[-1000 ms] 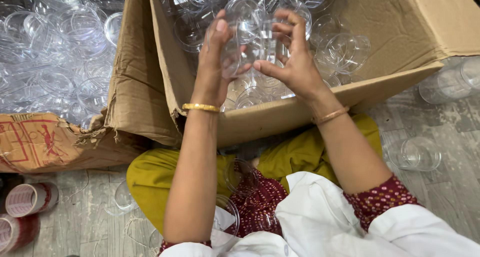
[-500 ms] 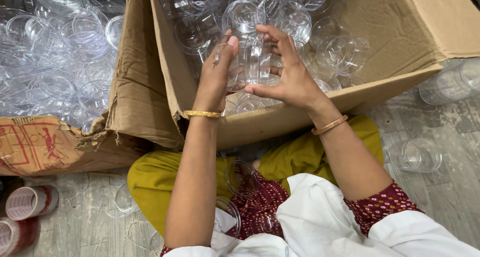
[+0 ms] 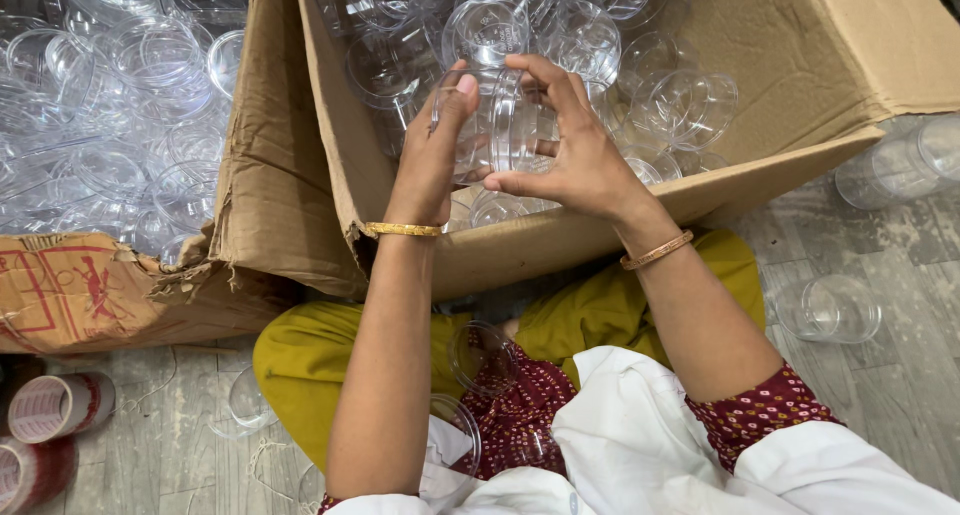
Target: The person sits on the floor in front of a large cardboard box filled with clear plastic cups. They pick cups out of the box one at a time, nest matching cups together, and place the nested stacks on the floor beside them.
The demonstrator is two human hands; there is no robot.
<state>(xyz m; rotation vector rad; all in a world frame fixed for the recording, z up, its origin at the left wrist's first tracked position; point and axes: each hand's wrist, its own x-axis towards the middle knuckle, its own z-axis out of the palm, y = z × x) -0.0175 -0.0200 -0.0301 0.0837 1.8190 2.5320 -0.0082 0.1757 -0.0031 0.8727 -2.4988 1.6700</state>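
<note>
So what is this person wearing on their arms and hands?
The left hand has a plain gold bangle at the wrist; the right hand has a thinner, copper-toned bangle. The forearms are bare. Short maroon sleeves with a small light print show, with white cloth draped below.

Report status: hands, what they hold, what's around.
Left hand and right hand both grip clear plastic jar. Held over cardboard box of loose clear jars. Nothing blocking.

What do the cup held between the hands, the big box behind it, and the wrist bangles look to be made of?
The cup, held by the left hand and right hand, looks like thin clear plastic, glossy: see-through, with bright glints. The box is brown corrugated cardboard, matte, with creased, torn edges. The bangles look like polished gold-coloured metal, though coated plastic cannot be ruled out.
</note>
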